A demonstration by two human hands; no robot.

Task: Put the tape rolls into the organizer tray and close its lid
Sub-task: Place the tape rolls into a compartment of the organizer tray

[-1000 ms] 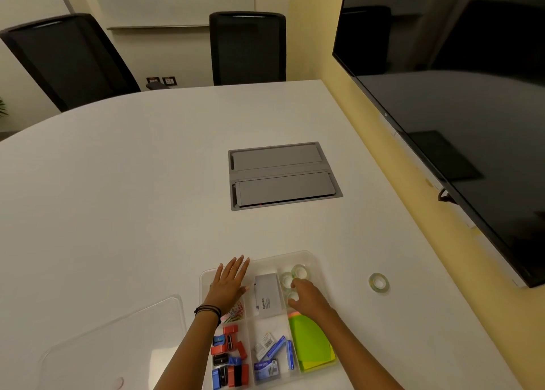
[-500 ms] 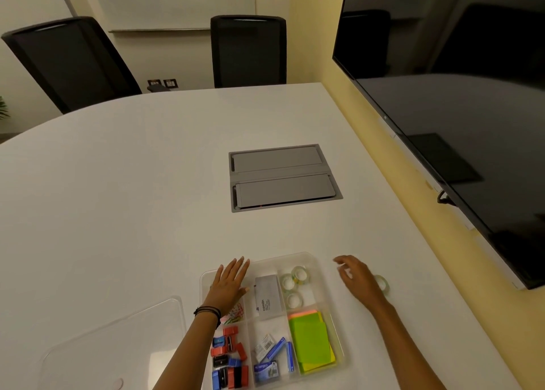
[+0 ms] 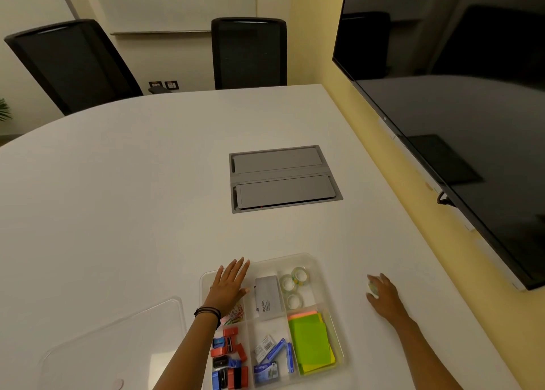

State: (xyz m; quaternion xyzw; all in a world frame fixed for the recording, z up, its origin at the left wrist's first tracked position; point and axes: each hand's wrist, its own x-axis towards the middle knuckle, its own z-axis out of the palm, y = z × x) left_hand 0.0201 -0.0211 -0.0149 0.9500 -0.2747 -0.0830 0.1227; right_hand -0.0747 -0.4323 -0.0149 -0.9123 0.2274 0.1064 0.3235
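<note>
L hand (image 3: 228,286) flat, fingers spread, on organizer tray (image 3: 312,260) lower centre w/ 3 tape rolls (image 3: 290,283); R hand (image 3: 383,296) grip curled round tape roll (image 3: 372,288) on worktop (image 3: 118,198) lower right.

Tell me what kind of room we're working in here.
Most likely a meeting or conference room: a large white table with a built-in grey cable hatch, black office chairs pulled up at its far edge, and a big dark wall-mounted screen on the right wall.

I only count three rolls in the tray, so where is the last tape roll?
The last tape roll lies on the table right of the tray, under the right hand fingertips.
</note>
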